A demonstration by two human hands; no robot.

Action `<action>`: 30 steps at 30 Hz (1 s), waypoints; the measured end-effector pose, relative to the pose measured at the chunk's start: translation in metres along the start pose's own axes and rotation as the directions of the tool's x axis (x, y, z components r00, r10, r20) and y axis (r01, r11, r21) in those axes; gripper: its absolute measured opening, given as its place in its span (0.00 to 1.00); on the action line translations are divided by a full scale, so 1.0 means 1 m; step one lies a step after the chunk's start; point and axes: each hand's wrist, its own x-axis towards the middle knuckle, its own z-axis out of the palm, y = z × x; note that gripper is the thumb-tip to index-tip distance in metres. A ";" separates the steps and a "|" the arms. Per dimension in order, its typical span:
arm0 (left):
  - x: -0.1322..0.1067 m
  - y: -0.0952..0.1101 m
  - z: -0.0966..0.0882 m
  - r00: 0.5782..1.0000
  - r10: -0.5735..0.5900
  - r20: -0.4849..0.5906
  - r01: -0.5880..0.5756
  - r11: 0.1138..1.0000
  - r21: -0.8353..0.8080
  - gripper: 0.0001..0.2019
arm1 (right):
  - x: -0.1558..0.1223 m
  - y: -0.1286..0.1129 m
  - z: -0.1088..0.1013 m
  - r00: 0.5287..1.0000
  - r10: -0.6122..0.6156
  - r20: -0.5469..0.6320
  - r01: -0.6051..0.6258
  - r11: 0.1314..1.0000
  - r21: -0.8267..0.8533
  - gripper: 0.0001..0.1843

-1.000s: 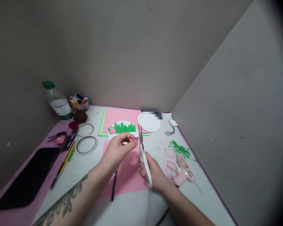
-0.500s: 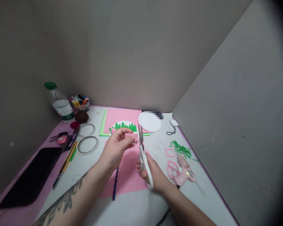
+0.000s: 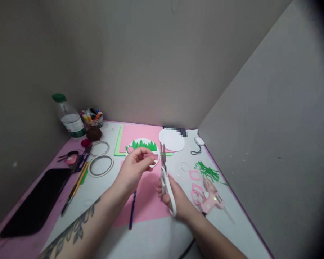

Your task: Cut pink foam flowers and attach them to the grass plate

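Between thumb and fingers, my left hand pinches a small piece of pink paper. My right hand grips white-handled scissors, their blades pointing up and slightly parted, just right of the pink piece and apart from it. Behind my left fingers lies a white paper disc with green paper grass along it, partly hidden by the hand. Below both hands is a pink sheet, with a dark blue pencil at its left.
A pink glue gun, green paper strips and pink offcuts lie at right. A blank white disc lies behind. Tape rolls, pencils, a black phone-like slab and a bottle stand or lie left.
The pink piece has turned in my left fingers and now shows as a narrower strip. The scissors have shifted very slightly to the right, still held with blades parted.
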 end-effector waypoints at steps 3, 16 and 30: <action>0.001 -0.002 -0.003 0.994 0.106 -0.006 -0.104 0.987 0.121 0.04 | 0.000 0.004 -0.001 0.999 -0.018 -0.031 0.019 0.999 0.030 0.23; -0.002 -0.009 0.002 0.943 0.285 0.170 -0.326 0.892 0.313 0.02 | 0.004 -0.010 -0.007 0.966 -0.051 -0.252 0.088 0.987 0.138 0.19; -0.004 -0.005 0.002 0.989 0.131 0.066 -0.142 0.967 0.213 0.17 | 0.004 0.003 -0.002 0.996 -0.021 -0.086 0.024 0.999 0.031 0.14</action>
